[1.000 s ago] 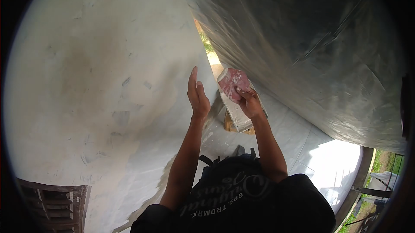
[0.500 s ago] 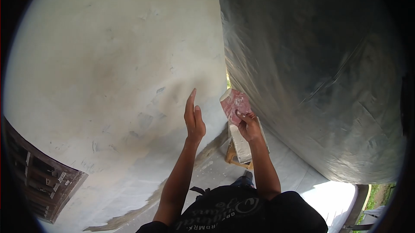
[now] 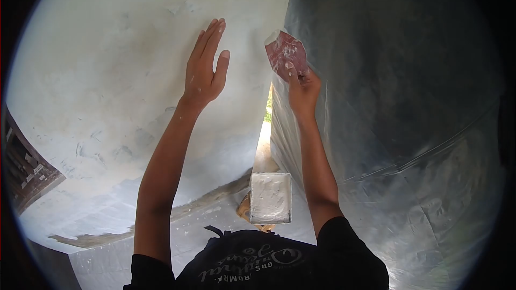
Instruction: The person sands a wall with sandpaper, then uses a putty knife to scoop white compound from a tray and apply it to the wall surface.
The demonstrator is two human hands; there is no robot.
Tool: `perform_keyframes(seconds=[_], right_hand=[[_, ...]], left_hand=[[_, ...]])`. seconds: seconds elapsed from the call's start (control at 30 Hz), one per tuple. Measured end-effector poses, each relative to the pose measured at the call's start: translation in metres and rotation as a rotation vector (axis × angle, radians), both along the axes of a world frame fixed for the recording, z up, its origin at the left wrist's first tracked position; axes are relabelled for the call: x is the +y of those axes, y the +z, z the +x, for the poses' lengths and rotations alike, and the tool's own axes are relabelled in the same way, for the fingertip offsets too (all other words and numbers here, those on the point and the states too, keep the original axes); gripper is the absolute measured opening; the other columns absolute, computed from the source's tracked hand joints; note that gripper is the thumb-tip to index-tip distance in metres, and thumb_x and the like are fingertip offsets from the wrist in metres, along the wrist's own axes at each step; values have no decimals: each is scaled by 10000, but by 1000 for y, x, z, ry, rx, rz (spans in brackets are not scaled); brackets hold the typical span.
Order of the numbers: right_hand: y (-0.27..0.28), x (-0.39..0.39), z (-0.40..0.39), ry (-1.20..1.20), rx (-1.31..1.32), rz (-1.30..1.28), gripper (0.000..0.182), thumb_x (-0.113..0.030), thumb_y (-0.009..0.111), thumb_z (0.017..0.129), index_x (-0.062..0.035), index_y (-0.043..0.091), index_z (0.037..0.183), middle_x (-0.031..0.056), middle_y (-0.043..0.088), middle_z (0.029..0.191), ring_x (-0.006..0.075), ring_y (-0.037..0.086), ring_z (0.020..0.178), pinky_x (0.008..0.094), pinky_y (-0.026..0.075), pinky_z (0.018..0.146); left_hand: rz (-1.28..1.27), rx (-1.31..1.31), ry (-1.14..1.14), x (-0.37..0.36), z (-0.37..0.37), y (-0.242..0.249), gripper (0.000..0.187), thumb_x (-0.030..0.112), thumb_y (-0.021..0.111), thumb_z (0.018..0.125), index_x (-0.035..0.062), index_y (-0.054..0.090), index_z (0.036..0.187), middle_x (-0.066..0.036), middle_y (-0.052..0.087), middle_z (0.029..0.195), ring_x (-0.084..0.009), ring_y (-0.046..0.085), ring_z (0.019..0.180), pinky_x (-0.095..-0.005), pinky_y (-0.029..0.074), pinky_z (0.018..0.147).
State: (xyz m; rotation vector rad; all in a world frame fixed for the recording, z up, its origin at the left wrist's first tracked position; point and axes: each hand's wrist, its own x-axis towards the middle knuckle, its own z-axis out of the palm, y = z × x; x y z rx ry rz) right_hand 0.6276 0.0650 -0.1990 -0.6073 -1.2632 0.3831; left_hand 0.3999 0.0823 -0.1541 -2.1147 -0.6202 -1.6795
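Note:
My left hand [image 3: 204, 69] lies flat against, or very close to, the pale wall [image 3: 134, 64], fingers stretched upward and thumb apart, with nothing in it. On the right, my right hand [image 3: 302, 88] grips a reddish flat scraper [image 3: 286, 54] smeared with white paste, its thumb across the near face. The scraper's pale top edge is near the wall's right border. Below and between my arms sits a rectangular tray [image 3: 271, 198] filled with white paste.
Dark plastic sheeting [image 3: 398, 75] hangs along the right side. Under the tray is a yellowish stool [image 3: 244, 207], partly hidden. A dark wooden frame [image 3: 37, 180] is at the lower left. Grey sheeting [image 3: 215, 217] covers the floor.
Both hands have moved up, the left one also leftward, its fingers now flatter toward the wall. The scraper rose with my right hand. The tray shows lower and further left, no longer behind my hand.

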Motion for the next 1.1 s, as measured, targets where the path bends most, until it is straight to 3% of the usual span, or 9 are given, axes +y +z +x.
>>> perform_keyframes(seconds=[0.13,0.2,0.23,0.3,0.37,0.47,0.57,0.9,1.1], right_hand=[[40,28,-2,-280,-341,164,286,31,614,921,83,639,1201,205,717,1029,266,709,902,340,549,824],[54,45,-13,-602,-477,432,354,71,605,879,76,634,1232,235,705,1099,327,707,1017,372,559,881],[58,53,-14,-598,-481,438,354,71,605,879,76,634,1232,235,705,1099,327,707,1017,372,559,881],[59,72,-14,-714,-593,533,465,118,600,812,64,609,1273,276,660,1181,417,650,1111,432,546,935],[61,90,-17,-745,-620,567,556,146,597,757,38,599,1303,274,650,1202,422,635,1137,453,544,944],[59,110,-19,-793,-656,660,584,146,609,733,16,611,1303,262,664,1173,416,649,1113,454,548,930],[49,121,-21,-807,-757,603,590,113,654,711,46,600,1295,255,644,1228,413,644,1126,486,517,996],[19,120,-36,-855,-859,519,490,99,635,735,118,617,1224,291,641,1203,411,663,1075,441,568,897],[-42,93,-27,-730,-926,382,560,81,621,758,111,553,1313,298,630,1217,415,665,1047,424,579,873]], left_hand=[[135,88,208,25,1,27,476,110,550,943,21,508,1409,-141,521,1470,-310,416,1429,-496,305,1179],[133,132,293,39,-4,31,497,89,538,947,28,485,1437,-125,487,1506,-299,382,1452,-503,281,1188],[133,190,371,44,-7,32,520,68,526,950,34,462,1465,-108,453,1541,-288,349,1475,-510,257,1198],[143,190,422,55,-13,28,525,99,534,943,49,475,1462,-85,431,1561,-272,342,1479,-500,267,1195],[180,295,608,58,-16,25,513,153,558,927,42,510,1425,-88,436,1554,-260,368,1462,-464,308,1183],[172,284,661,64,-15,23,511,178,551,930,53,518,1424,-64,429,1563,-233,369,1463,-443,298,1191],[167,284,679,63,-15,22,507,190,553,930,60,529,1420,-52,438,1558,-218,369,1463,-432,292,1195],[138,288,650,67,-16,20,523,177,535,943,54,504,1450,-61,430,1568,-238,351,1478,-476,283,1189],[160,290,660,67,-14,19,511,177,537,943,57,517,1439,-59,430,1569,-236,362,1472,-475,293,1183]])
